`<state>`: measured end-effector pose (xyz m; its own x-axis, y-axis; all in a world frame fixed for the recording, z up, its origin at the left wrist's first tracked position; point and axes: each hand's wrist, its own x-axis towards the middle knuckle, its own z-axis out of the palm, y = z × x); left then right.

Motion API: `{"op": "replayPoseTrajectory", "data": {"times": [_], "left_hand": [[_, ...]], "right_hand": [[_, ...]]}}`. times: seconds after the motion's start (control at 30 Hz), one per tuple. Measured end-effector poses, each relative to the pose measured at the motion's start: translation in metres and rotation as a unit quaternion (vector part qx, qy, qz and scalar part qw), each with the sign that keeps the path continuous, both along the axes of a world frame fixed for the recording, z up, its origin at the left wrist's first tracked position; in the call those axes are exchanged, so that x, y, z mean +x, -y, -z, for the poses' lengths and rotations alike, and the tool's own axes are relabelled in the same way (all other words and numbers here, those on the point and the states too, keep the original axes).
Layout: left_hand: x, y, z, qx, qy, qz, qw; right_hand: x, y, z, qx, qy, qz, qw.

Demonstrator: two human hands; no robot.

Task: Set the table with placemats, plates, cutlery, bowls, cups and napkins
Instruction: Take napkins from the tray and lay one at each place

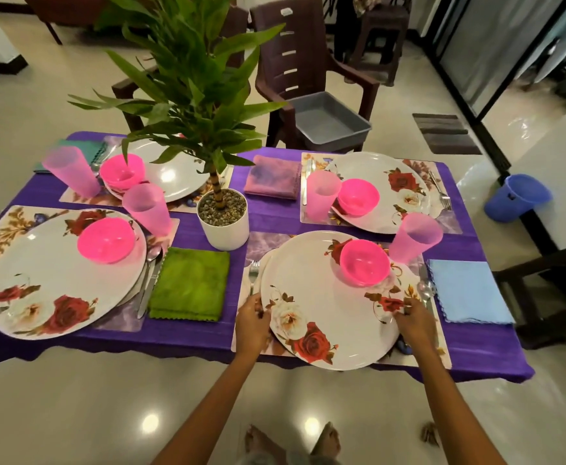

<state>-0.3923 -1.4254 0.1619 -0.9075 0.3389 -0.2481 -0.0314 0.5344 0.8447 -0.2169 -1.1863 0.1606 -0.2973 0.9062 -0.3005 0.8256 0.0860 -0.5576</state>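
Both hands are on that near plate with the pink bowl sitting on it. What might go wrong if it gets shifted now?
1. The pink bowl sits loose near the far rim of the plate that the left hand and right hand hold; a tilt or jerk could slide it off.
2. The pink cup stands close behind that rim, so a push forward might topple it.
3. The fork lies right against the plate's left edge and could get dragged askew.

Left hand (252, 317) and right hand (413, 317) on opposite rims of the near rose plate (331, 317) — pink bowl (364, 261) on top.
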Motion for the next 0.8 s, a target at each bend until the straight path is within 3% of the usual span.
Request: {"op": "replayPoseTrajectory", "data": {"times": [0.57, 0.8], "left_hand": [[0.013, -0.019, 0.003, -0.144, -0.038, 0.052, 0.987], [0.034, -0.034, -0.002, -0.208, -0.186, 0.058, 0.959]], "right_hand": [[0.004, -0.003, 0.000, 0.013, -0.019, -0.011, 1.000], [0.022, -0.006, -0.009, 0.086, -0.027, -0.069, 0.994]]}}
